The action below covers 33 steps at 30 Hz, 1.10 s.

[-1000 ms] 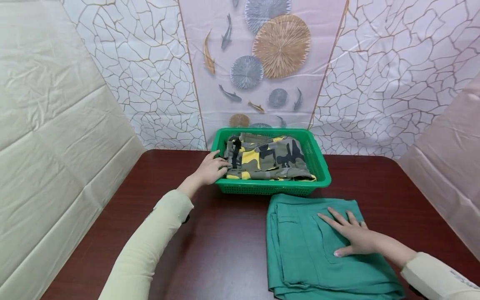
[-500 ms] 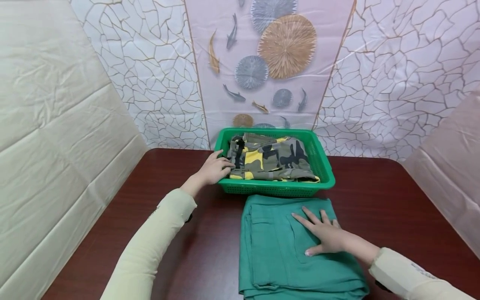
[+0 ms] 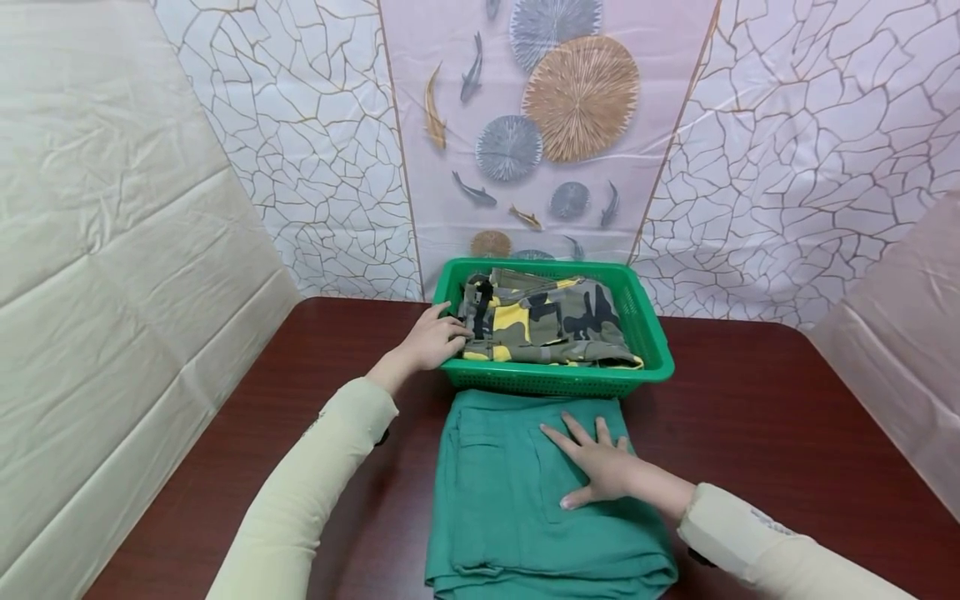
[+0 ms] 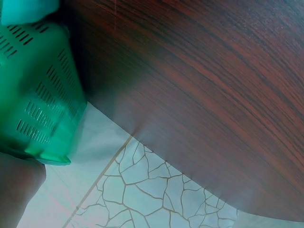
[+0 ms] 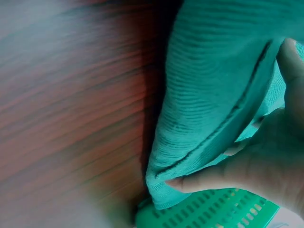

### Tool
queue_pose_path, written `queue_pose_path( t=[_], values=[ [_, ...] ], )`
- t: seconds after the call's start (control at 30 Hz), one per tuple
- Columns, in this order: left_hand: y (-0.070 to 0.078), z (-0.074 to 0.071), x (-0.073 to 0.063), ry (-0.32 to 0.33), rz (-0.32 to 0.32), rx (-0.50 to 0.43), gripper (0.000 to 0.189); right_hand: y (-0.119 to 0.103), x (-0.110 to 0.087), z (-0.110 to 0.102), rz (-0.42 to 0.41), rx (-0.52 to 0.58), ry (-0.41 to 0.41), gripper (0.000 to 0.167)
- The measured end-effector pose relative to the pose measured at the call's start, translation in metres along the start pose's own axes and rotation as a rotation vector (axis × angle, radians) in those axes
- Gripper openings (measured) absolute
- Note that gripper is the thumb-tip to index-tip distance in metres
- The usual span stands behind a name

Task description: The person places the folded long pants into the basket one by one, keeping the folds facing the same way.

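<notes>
A folded green garment (image 3: 495,492) with stitched pocket seams lies on the table in front of a green plastic basket (image 3: 555,379). My right hand (image 3: 600,468) rests on it, palm down with fingers spread; in the right wrist view the thumb (image 5: 204,181) lies along its seam. Draped over the basket's left rim, my left hand (image 3: 431,337) has its fingertips beside a folded camouflage garment (image 3: 540,321) in grey, black and yellow. The left wrist view catches only part of the left hand (image 4: 19,183) below the basket wall (image 4: 52,104).
The dark wood table (image 3: 750,417) has rounded far corners. Behind it hangs a patterned backdrop (image 3: 510,83), with a pale cloth wall (image 3: 112,292) on the left and another (image 3: 907,333) on the right.
The green garment has slid left across the table under my right hand and now lies nearer the middle, before the basket. My left hand stays at the basket rim. The view has shifted slightly.
</notes>
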<state>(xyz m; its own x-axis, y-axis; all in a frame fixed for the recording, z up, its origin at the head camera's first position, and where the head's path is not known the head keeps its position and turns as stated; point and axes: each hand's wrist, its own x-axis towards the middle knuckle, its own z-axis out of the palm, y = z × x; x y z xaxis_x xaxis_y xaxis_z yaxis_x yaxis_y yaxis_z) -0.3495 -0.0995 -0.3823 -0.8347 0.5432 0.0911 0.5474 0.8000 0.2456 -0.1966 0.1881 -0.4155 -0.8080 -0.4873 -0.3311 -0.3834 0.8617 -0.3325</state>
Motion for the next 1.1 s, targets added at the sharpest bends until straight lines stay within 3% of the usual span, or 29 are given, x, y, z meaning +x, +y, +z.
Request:
queue_pose_path(
  t=[0.2,0.3,0.47,0.67,0.83,0.9,0.97,1.1],
  values=[
    [0.002,-0.002,0.002,-0.016,-0.011,-0.020,0.040,-0.013,0.007,-0.003,0.036,-0.002,-0.017,0.103],
    [0.003,-0.003,0.003,0.008,-0.022,-0.039,0.038,-0.013,0.007,-0.005,0.038,0.003,-0.008,0.102],
    [0.005,-0.006,0.002,0.118,-0.036,-0.050,0.035,-0.006,0.003,-0.004,-0.011,0.024,0.075,0.094],
    [0.013,-0.012,-0.012,0.288,-0.116,-0.106,0.031,0.010,-0.009,-0.009,-0.113,0.032,0.282,0.065],
    [0.014,-0.016,-0.038,0.477,-0.240,-0.331,0.030,0.028,-0.022,-0.019,-0.080,0.145,0.405,0.050],
    [0.015,-0.014,-0.052,0.499,-0.303,-0.464,0.032,0.037,-0.029,-0.022,-0.031,0.225,0.403,0.048],
    [0.016,-0.012,-0.066,0.472,-0.380,-0.582,0.038,0.046,-0.036,-0.024,0.028,0.304,0.382,0.048],
    [0.018,-0.011,-0.089,0.331,-0.529,-0.751,0.054,0.062,-0.047,-0.026,0.179,0.539,0.266,0.053]
  ],
)
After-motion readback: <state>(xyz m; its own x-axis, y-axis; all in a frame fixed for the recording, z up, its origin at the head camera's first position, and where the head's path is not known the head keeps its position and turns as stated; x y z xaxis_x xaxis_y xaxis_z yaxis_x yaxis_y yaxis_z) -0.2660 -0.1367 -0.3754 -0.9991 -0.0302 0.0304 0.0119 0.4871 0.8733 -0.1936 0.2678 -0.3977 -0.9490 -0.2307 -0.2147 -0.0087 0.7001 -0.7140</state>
